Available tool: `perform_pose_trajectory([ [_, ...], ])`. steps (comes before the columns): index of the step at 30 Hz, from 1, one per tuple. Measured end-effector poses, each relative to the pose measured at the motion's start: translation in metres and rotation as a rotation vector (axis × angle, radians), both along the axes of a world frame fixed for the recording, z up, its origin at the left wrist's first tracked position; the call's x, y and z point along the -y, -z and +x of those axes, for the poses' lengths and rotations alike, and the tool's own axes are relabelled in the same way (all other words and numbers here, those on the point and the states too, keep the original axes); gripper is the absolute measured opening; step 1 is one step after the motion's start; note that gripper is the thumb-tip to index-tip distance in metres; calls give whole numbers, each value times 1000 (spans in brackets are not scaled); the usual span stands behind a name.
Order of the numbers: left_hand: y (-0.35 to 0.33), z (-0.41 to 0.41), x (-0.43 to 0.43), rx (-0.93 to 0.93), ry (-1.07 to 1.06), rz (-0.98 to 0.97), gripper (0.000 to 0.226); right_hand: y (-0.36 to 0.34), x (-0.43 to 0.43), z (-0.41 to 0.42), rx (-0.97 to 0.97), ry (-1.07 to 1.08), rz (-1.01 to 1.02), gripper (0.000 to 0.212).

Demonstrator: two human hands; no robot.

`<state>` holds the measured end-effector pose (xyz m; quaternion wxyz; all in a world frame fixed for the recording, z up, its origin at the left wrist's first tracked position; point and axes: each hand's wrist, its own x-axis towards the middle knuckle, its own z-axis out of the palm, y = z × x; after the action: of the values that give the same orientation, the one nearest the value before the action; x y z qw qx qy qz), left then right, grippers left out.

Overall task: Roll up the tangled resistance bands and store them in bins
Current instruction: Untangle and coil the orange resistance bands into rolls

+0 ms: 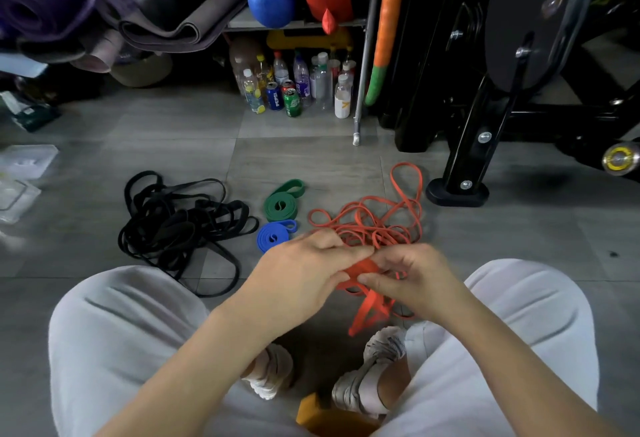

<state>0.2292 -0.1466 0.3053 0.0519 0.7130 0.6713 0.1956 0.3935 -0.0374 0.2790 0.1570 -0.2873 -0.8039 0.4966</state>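
While left hand [304, 272] and right hand [414, 280] pinch orange bands [372, 220], black tangle [173, 225] lies leftward.

The grey tiled floor [311, 159] carries a loose tangle of black bands [180, 221] on the left. Just beside it lies a coiled green band [280, 206], with a coiled blue band [273, 236] just in front of that. Orange bands [374, 221] sprawl to the right. Bottles and cans [298, 86] stand farther back, a black machine foot [457, 192] rests near the orange loops, and clear plastic packaging [27, 161] lies at the left edge.
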Motion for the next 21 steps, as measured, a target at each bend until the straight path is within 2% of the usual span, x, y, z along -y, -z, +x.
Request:
perform_pose_trajectory([
  [3, -3, -4, 3, 253, -4, 6, 39, -9, -1, -3, -85, 36, -85, 14],
  [7, -3, -2, 6, 699, -169, 66, 40, -20, 0, -6, -197, 2, -178, 28],
  [10, -2, 3, 7, 1052, -241, 96, 35, -20, 2, -9, -287, 22, -303, 15],
  [14, 2, 14, 8, 1330, -348, 131, 35, -16, 8, -12, -358, 66, -438, 23],
  [16, 4, 16, 11, 1329, -382, 111, 34, -15, 10, -11, -345, 72, -428, 19],
  [17, 5, 14, 12, 1240, -377, 100, 35, -14, 11, -10, -323, 71, -406, 15],
  [21, -3, 0, 13, 424, -170, -18, 57, -13, 8, -9, -154, -8, -245, 12],
])
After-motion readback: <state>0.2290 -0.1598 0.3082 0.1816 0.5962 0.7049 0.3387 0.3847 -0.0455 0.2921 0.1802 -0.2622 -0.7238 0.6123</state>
